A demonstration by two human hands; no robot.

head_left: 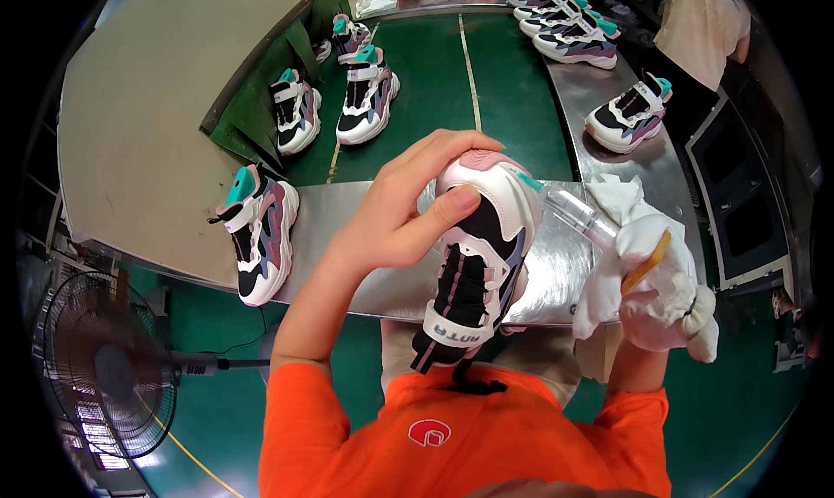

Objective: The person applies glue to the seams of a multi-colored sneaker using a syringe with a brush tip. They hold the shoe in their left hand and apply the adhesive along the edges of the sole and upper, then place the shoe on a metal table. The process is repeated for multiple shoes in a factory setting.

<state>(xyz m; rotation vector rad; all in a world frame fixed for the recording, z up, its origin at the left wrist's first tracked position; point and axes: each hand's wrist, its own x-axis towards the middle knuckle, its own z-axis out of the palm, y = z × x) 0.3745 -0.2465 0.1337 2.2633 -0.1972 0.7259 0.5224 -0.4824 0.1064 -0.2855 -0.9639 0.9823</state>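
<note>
A white, black, pink and purple sneaker (pixel 473 277) is held up in front of me, toe pointing away and strap toward my body. My left hand (pixel 413 198) grips it by the toe, thumb over the upper and fingers round the sole edge. My right hand (pixel 656 311) is covered in white cloth or a loose glove, which hides its fingers. From it a clear-handled tool (pixel 580 218) reaches toward the toe's right side, its teal tip at or very near the shoe; contact cannot be told. A yellowish stick (pixel 647 262) also sticks out of the white covering.
Matching sneakers stand to the left (pixel 265 237) on the metal ledge (pixel 365 281), and on the green conveyor belt (pixel 430 90). Several more line the right-hand metal shelf (pixel 599 98). A fan (pixel 113 368) stands at lower left. Another person (pixel 704 29) is at upper right.
</note>
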